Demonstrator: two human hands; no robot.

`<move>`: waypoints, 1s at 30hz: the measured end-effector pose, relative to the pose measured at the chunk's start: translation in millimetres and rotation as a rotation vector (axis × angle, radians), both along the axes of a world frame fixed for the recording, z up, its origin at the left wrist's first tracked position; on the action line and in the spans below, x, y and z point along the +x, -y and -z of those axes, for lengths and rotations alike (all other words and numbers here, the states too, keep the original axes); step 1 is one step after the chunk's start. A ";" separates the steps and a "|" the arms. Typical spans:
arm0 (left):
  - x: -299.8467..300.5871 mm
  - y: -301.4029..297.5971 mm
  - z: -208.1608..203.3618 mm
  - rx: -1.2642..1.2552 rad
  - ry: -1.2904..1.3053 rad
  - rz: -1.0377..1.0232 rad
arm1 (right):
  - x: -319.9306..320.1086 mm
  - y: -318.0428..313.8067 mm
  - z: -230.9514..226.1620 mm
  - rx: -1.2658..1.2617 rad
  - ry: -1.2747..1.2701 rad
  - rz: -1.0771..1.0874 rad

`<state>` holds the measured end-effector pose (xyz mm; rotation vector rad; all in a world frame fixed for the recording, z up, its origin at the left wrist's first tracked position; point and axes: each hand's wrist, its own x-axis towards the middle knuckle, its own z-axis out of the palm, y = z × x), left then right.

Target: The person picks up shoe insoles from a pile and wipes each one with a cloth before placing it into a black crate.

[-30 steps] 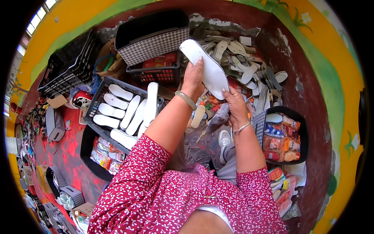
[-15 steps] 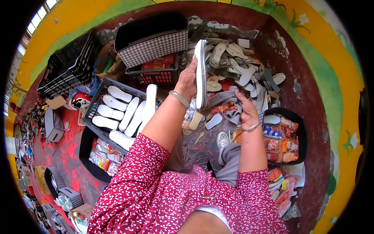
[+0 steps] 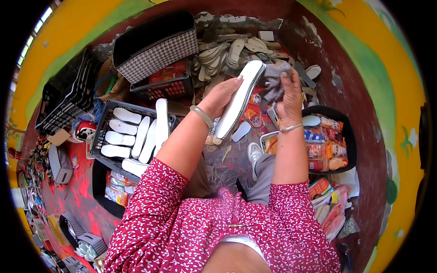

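My left hand (image 3: 222, 94) grips a thick white shoe sole (image 3: 241, 98) by its left edge, thumb on the white face. The sole is tilted, its far end leaning right, and grey layers show along its edge. Close to that far end, my right hand (image 3: 290, 98) is closed on a crumpled grey cloth (image 3: 276, 79). Whether the cloth touches the sole I cannot tell. To the left, several white soles (image 3: 122, 139) lie in a dark plastic crate (image 3: 101, 144).
Behind the hands is a heap of loose soles (image 3: 214, 59) by the wall. A houndstooth bin (image 3: 159, 57) sits on a black crate (image 3: 182, 85) at the far left. On the right stands a black bin (image 3: 351, 145) of packaged goods. A small pale insole (image 3: 241, 131) lies on the floor.
The sole has turned from edge-on to show its white face and now leans right. My right hand has risen with the cloth to the sole's far end.
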<state>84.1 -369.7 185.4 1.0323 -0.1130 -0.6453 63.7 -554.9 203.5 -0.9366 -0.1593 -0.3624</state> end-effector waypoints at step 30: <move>30.7 -14.9 25.7 -0.196 -0.201 -0.650 | -45.7 -79.9 4.5 -1.025 0.325 0.124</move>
